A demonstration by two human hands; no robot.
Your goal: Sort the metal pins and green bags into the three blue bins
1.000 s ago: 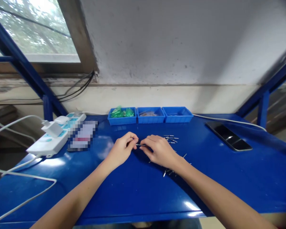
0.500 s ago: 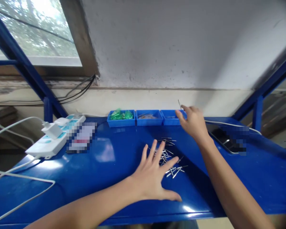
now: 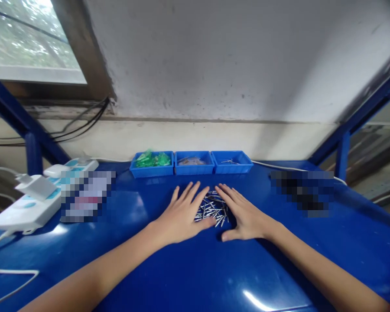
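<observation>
Your L hand (image 3: 181,215) & R hand (image 3: 247,215) are spread round thin silver metal pins (image 3: 212,210). Cup 'em gently, fingers low.

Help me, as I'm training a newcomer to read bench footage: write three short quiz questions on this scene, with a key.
1. Multiple choice: what lies between the left hand and the right hand? A: a white plug; B: a pile of metal pins; C: a black cable.
2. True or false: the green packets sit in the middle tray.
3. Fill in: the power strip lies on the ____ side of the table.

Key: 1. B. 2. False; they sit in the left tray. 3. left.
</observation>
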